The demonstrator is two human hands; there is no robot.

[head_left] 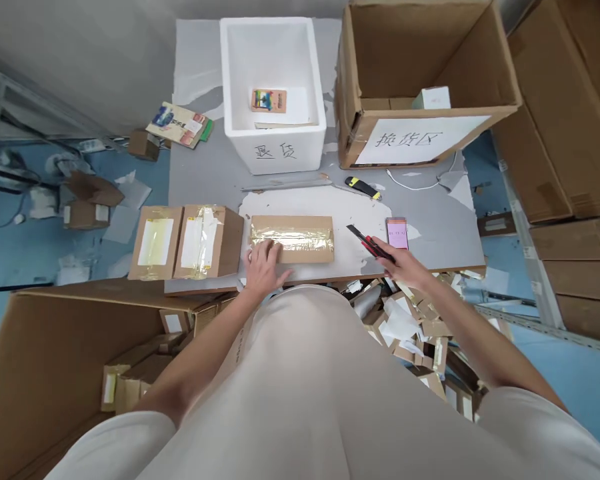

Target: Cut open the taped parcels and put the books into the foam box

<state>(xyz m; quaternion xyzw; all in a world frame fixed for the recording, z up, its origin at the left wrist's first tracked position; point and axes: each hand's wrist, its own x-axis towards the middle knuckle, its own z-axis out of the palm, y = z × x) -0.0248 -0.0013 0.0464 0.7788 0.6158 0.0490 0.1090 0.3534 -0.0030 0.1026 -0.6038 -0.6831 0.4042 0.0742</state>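
Note:
A long taped cardboard box lies on the table in front of me, clear tape running along its top. My left hand rests at its left near edge, fingertips on the top and thumb apart, not wrapped round it. Within my right hand is a black and red utility knife, its dark blade pointing up and left toward the box, apart from it. Beside that hand lies a phone with a pink screen. Two taped, labelled cartons stand side by side left of the box.
Behind are a white foam box with small items inside and a large open carton with a handwritten sign. A black and yellow cutter and a white cable lie between. Cardboard scraps pile below the table's right edge.

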